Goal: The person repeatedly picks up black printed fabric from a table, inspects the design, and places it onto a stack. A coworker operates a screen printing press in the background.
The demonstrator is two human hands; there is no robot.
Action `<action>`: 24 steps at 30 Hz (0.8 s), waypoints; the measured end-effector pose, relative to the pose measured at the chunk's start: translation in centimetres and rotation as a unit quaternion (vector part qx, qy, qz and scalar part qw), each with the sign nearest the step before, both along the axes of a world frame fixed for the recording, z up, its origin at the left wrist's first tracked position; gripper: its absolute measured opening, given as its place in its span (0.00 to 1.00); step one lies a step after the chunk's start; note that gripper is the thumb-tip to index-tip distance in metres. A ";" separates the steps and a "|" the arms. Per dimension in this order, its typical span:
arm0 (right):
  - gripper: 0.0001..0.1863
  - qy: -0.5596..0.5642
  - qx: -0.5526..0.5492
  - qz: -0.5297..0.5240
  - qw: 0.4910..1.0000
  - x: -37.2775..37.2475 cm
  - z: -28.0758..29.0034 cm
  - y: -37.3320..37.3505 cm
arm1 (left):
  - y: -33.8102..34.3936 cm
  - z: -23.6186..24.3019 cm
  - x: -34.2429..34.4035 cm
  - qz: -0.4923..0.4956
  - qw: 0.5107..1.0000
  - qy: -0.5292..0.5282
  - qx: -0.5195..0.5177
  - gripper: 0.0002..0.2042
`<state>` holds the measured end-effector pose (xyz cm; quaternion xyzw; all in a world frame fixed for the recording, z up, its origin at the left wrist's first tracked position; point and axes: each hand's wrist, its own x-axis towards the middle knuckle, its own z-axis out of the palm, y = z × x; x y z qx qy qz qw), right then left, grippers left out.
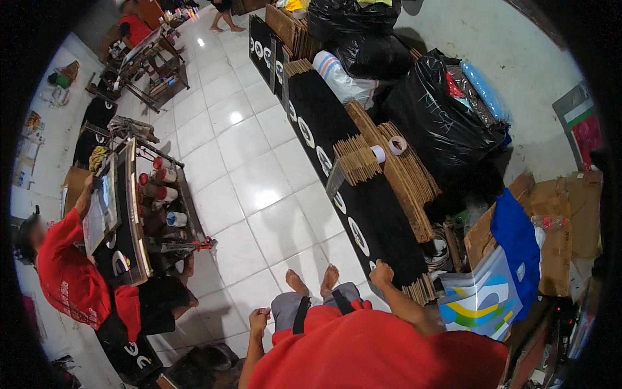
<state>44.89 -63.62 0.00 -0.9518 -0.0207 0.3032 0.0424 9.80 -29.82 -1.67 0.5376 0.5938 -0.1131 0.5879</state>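
Likely soft, best held edgewise, black cloth (389, 227) is seemingly pinched between the right hand's (382, 273) fingers; the left hand's (259, 319) are curled together.

Our L hand (260, 318) is loosely curled, L forearm (251, 355) pointing fwd; our R forearm (414, 314) angles fwd & inward, R hand (382, 273) w/ bent fingers (377, 266).

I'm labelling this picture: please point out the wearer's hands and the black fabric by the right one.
Left hand (259, 318): head view, middle of the hand.
Right hand (382, 273): head view, middle of the hand.
Black fabric (387, 220): head view, unprinted stretch beyond the right hand.
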 end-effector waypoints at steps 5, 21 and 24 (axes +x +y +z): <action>0.13 0.036 0.036 0.040 0.998 0.2 -0.9 2.9 | 0.6 -2.6 -2.3 0.077 0.995 0.028 -0.048 0.12; 0.17 0.052 0.000 0.225 0.973 7.2 -9.2 9.9 | 9.3 -9.0 2.3 -0.086 0.987 0.113 -0.071 0.12; 0.14 0.061 0.036 0.296 0.953 9.4 -9.3 13.8 | 15.6 -9.6 4.5 0.021 0.997 0.045 -0.065 0.11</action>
